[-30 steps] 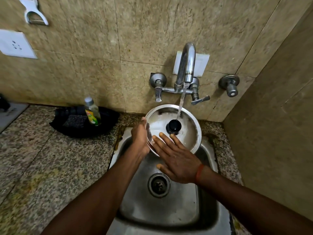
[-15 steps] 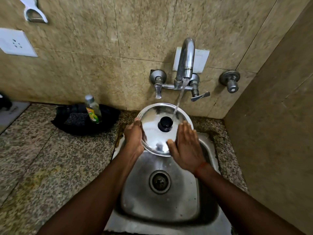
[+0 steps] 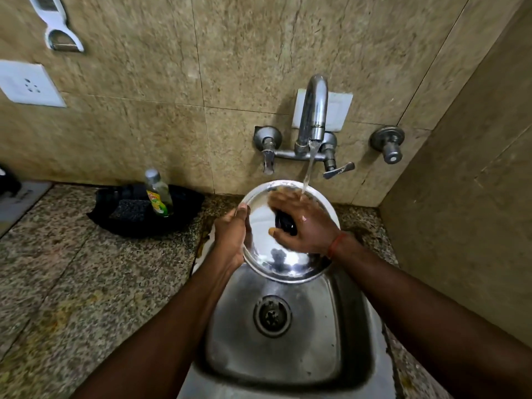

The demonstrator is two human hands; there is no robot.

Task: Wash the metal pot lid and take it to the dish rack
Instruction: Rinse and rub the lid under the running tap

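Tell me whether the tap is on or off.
On: a stream of water falls from the tap onto the right hand over the lid.

My view: two bare forearms, no sleeves anywhere in frame. Left hand [image 3: 230, 240] has nothing on it that I can see: no ring, watch or band. Right hand [image 3: 305, 226] looks wet, with a shiny spot on its back. Only thing worn: a thin orange-red thread band [image 3: 335, 244] round the right wrist. Fingertips are blurred, so I can't read nail detail.
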